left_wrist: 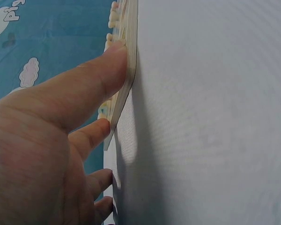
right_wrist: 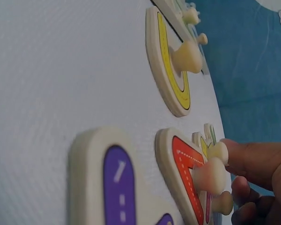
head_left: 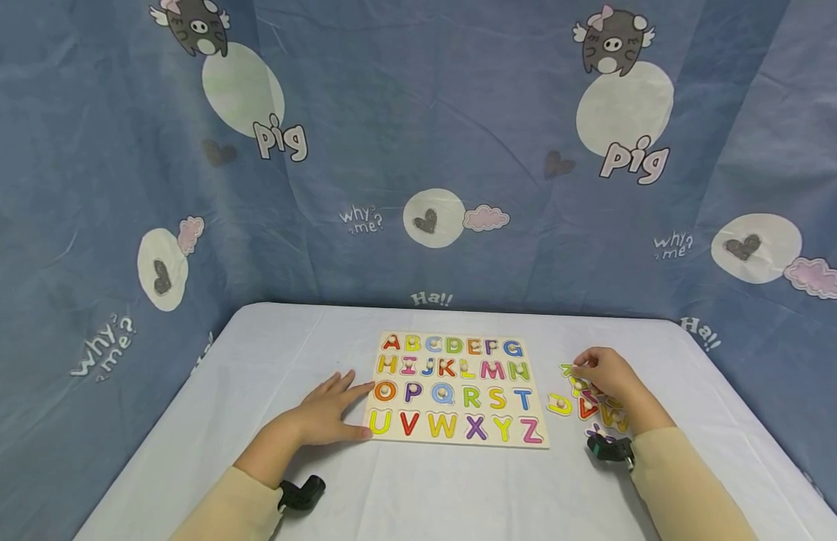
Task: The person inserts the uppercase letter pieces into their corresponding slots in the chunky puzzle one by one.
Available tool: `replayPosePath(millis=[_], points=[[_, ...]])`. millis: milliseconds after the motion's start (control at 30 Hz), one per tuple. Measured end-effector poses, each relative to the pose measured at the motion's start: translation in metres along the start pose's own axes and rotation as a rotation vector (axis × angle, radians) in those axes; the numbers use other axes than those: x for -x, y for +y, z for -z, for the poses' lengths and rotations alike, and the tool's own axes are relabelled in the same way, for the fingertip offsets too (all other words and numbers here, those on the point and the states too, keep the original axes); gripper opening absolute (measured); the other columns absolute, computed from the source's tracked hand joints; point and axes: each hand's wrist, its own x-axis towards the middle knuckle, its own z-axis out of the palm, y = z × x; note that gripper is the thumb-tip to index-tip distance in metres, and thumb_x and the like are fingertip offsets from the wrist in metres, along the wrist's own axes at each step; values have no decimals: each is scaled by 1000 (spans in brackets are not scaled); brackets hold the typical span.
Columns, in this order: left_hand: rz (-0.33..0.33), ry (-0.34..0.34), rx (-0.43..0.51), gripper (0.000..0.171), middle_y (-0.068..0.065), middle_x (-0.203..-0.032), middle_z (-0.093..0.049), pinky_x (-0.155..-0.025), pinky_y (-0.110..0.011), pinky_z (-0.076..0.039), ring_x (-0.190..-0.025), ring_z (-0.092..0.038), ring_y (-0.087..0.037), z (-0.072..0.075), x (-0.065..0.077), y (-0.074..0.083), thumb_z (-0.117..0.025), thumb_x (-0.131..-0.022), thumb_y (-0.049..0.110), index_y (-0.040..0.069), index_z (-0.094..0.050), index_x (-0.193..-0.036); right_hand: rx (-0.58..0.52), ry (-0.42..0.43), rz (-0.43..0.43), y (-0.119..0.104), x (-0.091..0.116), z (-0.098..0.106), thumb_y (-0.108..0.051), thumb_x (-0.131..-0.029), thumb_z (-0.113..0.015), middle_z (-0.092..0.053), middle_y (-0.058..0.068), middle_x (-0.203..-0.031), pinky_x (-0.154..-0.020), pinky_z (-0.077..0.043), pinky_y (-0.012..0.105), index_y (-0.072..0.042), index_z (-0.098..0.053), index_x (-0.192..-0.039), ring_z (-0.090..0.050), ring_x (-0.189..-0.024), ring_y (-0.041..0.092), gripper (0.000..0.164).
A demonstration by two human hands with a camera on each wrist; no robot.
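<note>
A wooden alphabet puzzle board [head_left: 459,445] lies flat on the table, its upper rows holding knobbed letter pieces. My left hand [head_left: 327,413] is spread at the board's left side; in the left wrist view the thumb [left_wrist: 96,84] presses against its edge. My right hand [head_left: 608,372] is over a pile of loose letters and pinches a green letter piece [head_left: 567,370]; its knob is hidden by the fingers. Near that hand lie a yellow U piece [head_left: 560,405], a red V piece [head_left: 587,408] and a purple piece [right_wrist: 119,187], partly out of the right wrist view.
Orange-yellow W piece [head_left: 614,417] lies at the right of the pile, partly behind the right wrist. A white cloth covers the table [head_left: 459,496]. Behind it hangs a blue printed curtain [head_left: 364,158]. Each wrist carries a black camera [head_left: 303,494].
</note>
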Motion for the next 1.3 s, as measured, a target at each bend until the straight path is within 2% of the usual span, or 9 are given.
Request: replayPosePath(millis=[367,667,767,967,1067,1300], points=[[7,3,-13,92,-21,-163,-23,-116,-67,-15,-150,-12,-46,-1,-2,-2,-76,-78,60,20,-43,-153,13,-16,1,0,-5,0,-16,-96,-67,-56,8,-82,-58,-47,31,2,-63,-101,-51,-64,18,19],[10,0,-10,91,-21,-163,-22,-115,-68,-15,-150,-12,-46,-3,-3,-3,-77,-78,59,21,-43,-153,-26,-20,1,-5,1,1,-17,-101,-61,-54,9,-84,-54,-46,31,4,-61,-110,-50,-59,17,23],[9,-1,-10,91,-21,-163,-23,-115,-68,-15,-150,-12,-46,-2,-2,-2,-76,-78,59,20,-43,-153,-19,-21,48,-12,6,2,-19,-101,-62,-52,8,-86,-53,-45,31,2,-61,-111,-49,-60,17,24],[8,-3,-11,91,-21,-163,-22,-116,-67,-14,-150,-12,-46,-2,-2,-2,-76,-78,60,20,-43,-153,-3,-31,243,-33,13,-4,-20,-99,-65,-50,5,-85,-57,-41,29,-1,-63,-106,-46,-73,19,20],[11,0,-13,91,-21,-163,-23,-116,-67,-15,-150,-12,-46,-2,-2,-2,-76,-78,59,20,-43,-153,-12,-59,312,-47,15,-10,-20,-99,-65,-50,4,-85,-59,-41,29,-3,-63,-106,-45,-74,19,18],[14,0,-20,91,-21,-163,-23,-116,-67,-15,-150,-12,-46,-2,-2,-1,-77,-78,59,21,-43,-153,-14,-135,376,-72,19,-28,-17,-97,-67,-50,4,-85,-61,-39,28,-6,-63,-100,-45,-76,19,12]])
